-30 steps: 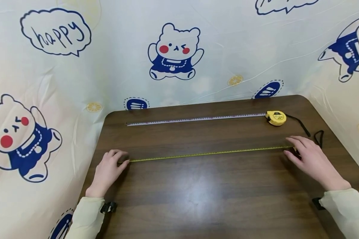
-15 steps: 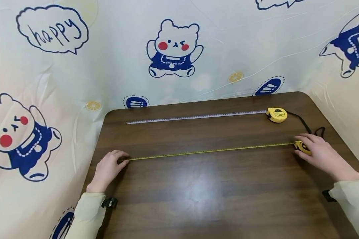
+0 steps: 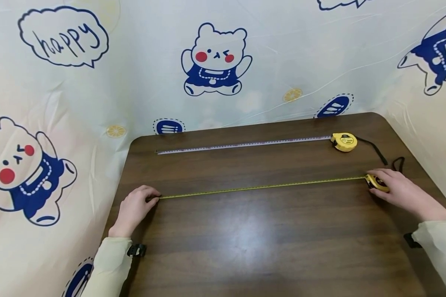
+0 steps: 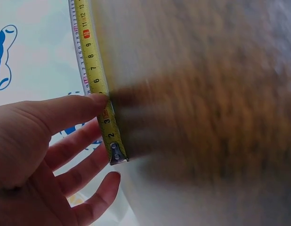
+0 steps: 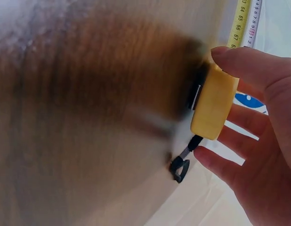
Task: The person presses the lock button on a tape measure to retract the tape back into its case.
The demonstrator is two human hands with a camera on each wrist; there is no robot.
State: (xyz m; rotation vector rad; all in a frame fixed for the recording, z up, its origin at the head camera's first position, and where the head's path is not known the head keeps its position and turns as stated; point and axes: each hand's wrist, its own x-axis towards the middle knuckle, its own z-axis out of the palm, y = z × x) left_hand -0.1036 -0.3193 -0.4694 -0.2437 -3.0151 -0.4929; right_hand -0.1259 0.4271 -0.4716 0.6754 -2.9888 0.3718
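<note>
My left hand [image 3: 135, 209] pinches the yellow blade [image 4: 94, 70] of a tape measure close to its end, thumb on one edge and fingers on the other. The metal end hook [image 4: 117, 153] sticks out below the thumb in the left wrist view. From there the blade runs straight across the table to the yellow case [image 5: 214, 101], gripped by my right hand [image 3: 403, 192]. In the right wrist view the thumb lies on the case near the blade's mouth, and a black wrist strap [image 5: 181, 168] hangs from the other end. Part of the case is hidden by the hand.
Behind, a second yellow tape measure [image 3: 345, 142] lies with its pale blade [image 3: 241, 145] pulled out leftward and a black strap [image 3: 374, 149] at its right. The dark wooden table [image 3: 245, 247] has rounded far corners. A printed curtain [image 3: 141, 82] stands around it.
My right hand has shifted right with the case, so more blade shows between the hands. The left hand keeps its pinch at the same place. The head view has tilted slightly.
</note>
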